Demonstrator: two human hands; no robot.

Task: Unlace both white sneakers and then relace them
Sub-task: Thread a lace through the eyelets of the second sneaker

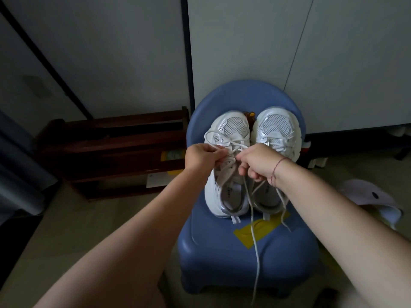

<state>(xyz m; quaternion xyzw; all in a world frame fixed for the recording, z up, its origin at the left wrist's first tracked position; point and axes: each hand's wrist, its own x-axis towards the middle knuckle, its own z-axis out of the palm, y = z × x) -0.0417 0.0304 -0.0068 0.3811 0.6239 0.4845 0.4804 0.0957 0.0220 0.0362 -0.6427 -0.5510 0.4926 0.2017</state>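
Two white sneakers stand side by side on a small blue chair (222, 252), toes pointing away from me. My left hand (203, 157) pinches the lace at the middle eyelets of the left sneaker (229, 130). My right hand (259, 162) grips the same white lace (255, 241) over the shoe's tongue; its loose end hangs down past the chair's front edge. The right sneaker (277, 127) is partly hidden by my right wrist, and a loose lace end trails from it onto the seat.
A yellow tape patch (246, 234) is stuck on the seat. A dark wooden rack (111, 152) stands on the floor at left. White cabinet doors (311, 63) rise behind the chair. A pale cloth (373, 201) lies on the floor at right.
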